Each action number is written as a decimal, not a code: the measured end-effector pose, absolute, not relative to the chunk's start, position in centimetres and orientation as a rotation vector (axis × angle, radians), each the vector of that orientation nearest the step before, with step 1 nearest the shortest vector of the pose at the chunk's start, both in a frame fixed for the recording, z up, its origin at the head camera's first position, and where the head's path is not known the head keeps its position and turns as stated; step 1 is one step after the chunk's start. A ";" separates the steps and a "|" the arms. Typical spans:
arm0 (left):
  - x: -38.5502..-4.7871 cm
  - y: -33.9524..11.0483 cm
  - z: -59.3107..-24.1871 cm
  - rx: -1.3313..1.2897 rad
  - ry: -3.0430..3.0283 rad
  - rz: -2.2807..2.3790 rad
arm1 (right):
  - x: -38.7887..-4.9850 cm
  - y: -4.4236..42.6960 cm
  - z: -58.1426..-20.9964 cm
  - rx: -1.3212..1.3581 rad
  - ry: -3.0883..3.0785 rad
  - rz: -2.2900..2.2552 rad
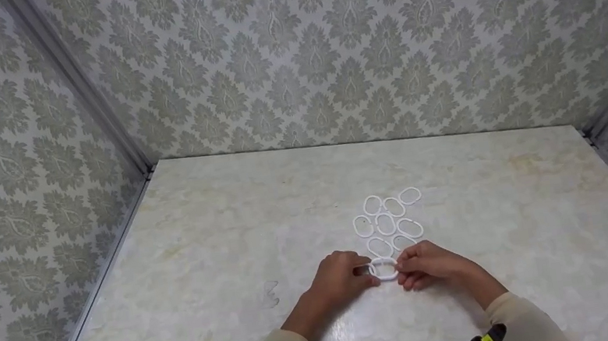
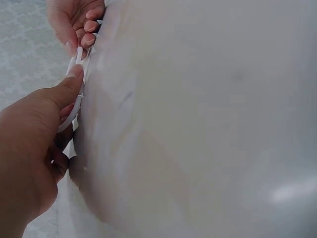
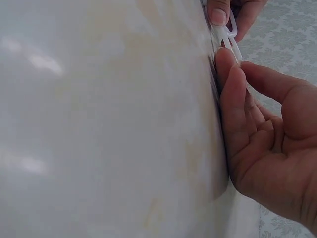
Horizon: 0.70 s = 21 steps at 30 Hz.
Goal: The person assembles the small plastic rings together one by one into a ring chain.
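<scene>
White oval rings (image 1: 387,277) are held between the two hands, low over the table in the head view. The left hand (image 1: 341,277) pinches them at their left end; in the left wrist view its thumb lies on a white ring (image 2: 72,117). At the right end the right hand (image 1: 431,264) pinches a ring between thumb and fingertips. In the right wrist view the rings (image 3: 232,42) overlap between the fingertips of both hands; how they are joined there I cannot tell.
Several loose white oval rings (image 1: 386,224) lie in a loose group on the pale marbled table (image 1: 218,234), just beyond the hands. Patterned walls (image 1: 276,51) stand behind and beside the table.
</scene>
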State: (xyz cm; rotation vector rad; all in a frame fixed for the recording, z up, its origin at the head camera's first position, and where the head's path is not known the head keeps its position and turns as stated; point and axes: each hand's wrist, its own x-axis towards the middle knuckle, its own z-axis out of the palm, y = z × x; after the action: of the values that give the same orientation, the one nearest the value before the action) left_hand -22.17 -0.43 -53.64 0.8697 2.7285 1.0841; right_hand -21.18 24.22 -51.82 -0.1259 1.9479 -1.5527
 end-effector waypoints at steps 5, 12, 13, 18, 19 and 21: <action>-22.2 -0.5 -53.6 0.851 2.725 1.095 | -21.2 25.5 -51.5 -0.154 2.043 -1.567; -22.3 -0.5 -53.7 0.861 2.717 1.098 | -21.2 26.9 -51.8 -0.066 2.432 -1.624; -22.3 -0.5 -53.6 0.861 2.714 1.099 | -21.2 26.9 -51.9 -0.039 2.496 -1.610; -22.3 -0.5 -53.6 0.861 2.715 1.091 | -21.5 26.1 -52.1 0.056 2.742 -1.414; -22.3 -0.4 -53.6 0.853 2.714 1.094 | -21.6 25.8 -52.0 0.067 2.788 -1.329; -22.3 -0.4 -53.6 0.843 2.716 1.092 | -21.8 25.4 -52.0 0.085 2.871 -1.149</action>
State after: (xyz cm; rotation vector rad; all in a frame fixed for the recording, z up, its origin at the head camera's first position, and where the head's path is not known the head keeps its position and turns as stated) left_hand -22.29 -0.36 -53.59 0.8427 2.7162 1.0918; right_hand -21.75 25.38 -51.95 0.0848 2.8708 -1.1487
